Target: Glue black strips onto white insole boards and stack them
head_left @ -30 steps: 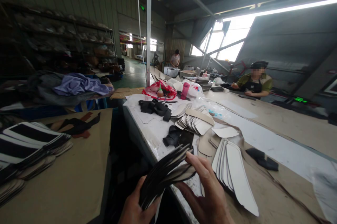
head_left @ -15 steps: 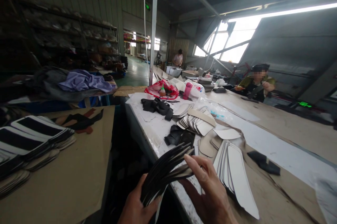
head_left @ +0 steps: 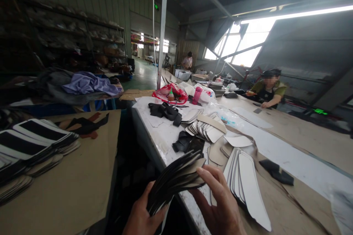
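Lower middle of the frame: my left hand (head_left: 145,211) is clamped on the near end of a stack (head_left: 171,181) of thin pieces, dark-edged with beige faces, held up over the edge of the main bench (head_left: 150,137). My right hand (head_left: 219,200) is at the stack's far end, index fingertip against the edge of a beige piece, thumb low and apart from that finger; I cannot tell whether the two pinch anything between them. The ends are splayed, the beige faces showing in steps, so I judge the handling of this stack to be under way and unfinished. None of it is laid down; how many pieces have been gone through I cannot tell. On the main bench, lower right, a white fan (head_left: 252,187) of long pieces lies spread and overlapping, out of both hands; near it, right of centre, a pale pile (head_left: 206,128) sits with a beige piece across its top. Whether those are finished or waiting, nothing shows me. Far left, the left bench (head_left: 79,176) carries black-and-white pieces (head_left: 30,139) in overlapping rows, which look ordered, so perhaps an already sorted lot. Black strips (head_left: 165,113) lie loose mid-frame, untouched. Left to do, as I judge it: at least this stack.
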The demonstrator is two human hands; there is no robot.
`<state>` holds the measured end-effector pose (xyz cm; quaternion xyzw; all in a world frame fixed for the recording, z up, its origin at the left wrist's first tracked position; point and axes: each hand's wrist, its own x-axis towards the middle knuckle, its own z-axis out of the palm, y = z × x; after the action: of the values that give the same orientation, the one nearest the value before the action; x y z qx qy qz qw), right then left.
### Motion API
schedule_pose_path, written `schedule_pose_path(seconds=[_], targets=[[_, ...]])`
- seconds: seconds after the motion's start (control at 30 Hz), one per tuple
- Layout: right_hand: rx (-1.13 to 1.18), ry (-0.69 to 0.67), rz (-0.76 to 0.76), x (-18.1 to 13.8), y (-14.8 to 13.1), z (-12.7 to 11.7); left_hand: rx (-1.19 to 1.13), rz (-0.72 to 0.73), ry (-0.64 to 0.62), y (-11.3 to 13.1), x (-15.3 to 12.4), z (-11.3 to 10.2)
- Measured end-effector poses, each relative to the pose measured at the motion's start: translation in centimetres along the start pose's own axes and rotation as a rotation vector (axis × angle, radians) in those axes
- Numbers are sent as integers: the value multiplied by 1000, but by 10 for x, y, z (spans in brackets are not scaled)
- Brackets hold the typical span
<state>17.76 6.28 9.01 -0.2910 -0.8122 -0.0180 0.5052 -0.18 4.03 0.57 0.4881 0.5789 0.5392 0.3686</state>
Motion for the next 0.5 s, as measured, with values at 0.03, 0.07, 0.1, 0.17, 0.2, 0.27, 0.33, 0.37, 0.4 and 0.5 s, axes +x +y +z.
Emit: schedule_pose_path(seconds=[0.03, 0.07, 0.1, 0.17, 0.2, 0.27, 0.33, 0.37, 0.4, 0.5], targets=[[-4, 6, 0, -1, 0, 0, 2, 5, 12, 0, 0, 0], [-11, 13, 2, -2, 0, 1, 2, 10, 32, 0, 0, 1], [-17, 20, 10, -3, 0, 1, 0, 13, 54, -1, 0, 1], [-40, 27, 32, -5, -1, 2, -12, 19, 87, -2, 0, 3], [-61, 30, 40, -6, -2, 2, -20, 22, 92, -3, 0, 3], [-115, 46, 66, -7, -4, 3, -30, 23, 89, -7, -1, 4], [-161, 78, 101, -7, -8, 5, -39, 32, 91, -9, -1, 6], [-171, 94, 118, -7, -10, 6, -45, 39, 97, -10, 0, 6], [-172, 108, 131, -6, -11, 7, -47, 45, 108, -10, 0, 6], [-152, 117, 126, -3, -14, 7, -31, 50, 142, -7, 1, 6]])
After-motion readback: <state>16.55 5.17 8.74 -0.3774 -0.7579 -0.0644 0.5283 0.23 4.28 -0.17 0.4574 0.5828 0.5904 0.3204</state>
